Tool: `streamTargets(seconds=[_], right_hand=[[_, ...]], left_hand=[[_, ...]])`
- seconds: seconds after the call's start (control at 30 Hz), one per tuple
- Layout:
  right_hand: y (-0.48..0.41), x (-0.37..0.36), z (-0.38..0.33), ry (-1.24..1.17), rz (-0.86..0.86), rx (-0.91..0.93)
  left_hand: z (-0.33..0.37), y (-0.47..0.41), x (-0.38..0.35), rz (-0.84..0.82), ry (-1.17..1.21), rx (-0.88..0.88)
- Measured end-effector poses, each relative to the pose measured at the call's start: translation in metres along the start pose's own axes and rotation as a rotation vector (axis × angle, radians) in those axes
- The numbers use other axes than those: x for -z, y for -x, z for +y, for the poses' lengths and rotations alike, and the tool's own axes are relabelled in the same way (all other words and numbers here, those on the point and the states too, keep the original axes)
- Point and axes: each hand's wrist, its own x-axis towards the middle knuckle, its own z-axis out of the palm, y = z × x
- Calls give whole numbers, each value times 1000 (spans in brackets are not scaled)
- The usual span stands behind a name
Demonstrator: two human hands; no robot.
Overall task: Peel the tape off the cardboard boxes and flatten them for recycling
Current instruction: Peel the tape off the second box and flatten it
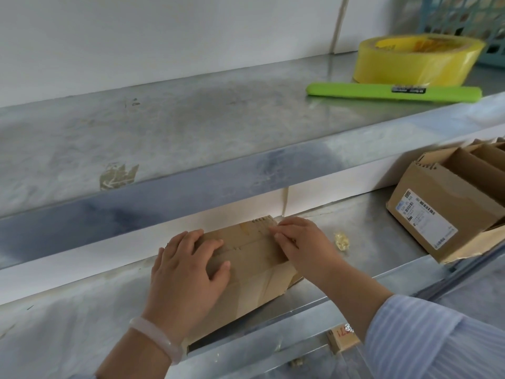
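Observation:
A brown cardboard box (254, 258) lies on the lower metal shelf (369, 222), its near end over the shelf's front edge. My left hand (185, 272) rests flat on the box's left side, fingers spread over the top. My right hand (303, 242) lies on the box's far right corner with the fingertips pressed on the top face, where a strip of clear tape runs. A crumpled ball of peeled tape (341, 241) lies on the shelf just right of my right hand. A second open box (448, 209) with a white shipping label sits at the right.
On the upper shelf (191, 127) stand a roll of yellow tape (415, 58) and a green utility knife (393, 92). A blue plastic basket (464, 20) sits behind the roll. The wall behind is white. A small cardboard tag (341, 339) hangs on the shelf's front.

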Motion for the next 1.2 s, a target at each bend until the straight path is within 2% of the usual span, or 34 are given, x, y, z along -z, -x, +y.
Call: streamTargets(seconds=[0.17,0.27,0.37,0.53,0.6,0.7,0.87,1.0,1.2], right_hand=[[2,5,-3,-371,39,-274],[2,4,-6,-337,-14,-243],[7,8,-4,-437,-70,-226],[21,12,11,-906,-69,-419],[32,10,18,-835,-109,-402],[45,1,26,-554,-158,-301],[43,-3,30,-336,-51,-277],[37,0,35,-321,-44,-213],[27,4,41,-283,-152,-196]], left_hand=[[-14,2,-5,-146,-71,-24],[-24,4,-8,-215,-67,-23],[-19,3,-10,-201,-120,-7],[15,-10,-26,-156,-118,-36],[26,-15,-35,-140,-99,-6],[32,-17,-45,-71,-140,28],[31,-14,-50,-31,-190,38],[32,-18,-49,-25,-205,56],[37,-19,-48,1,-225,96]])
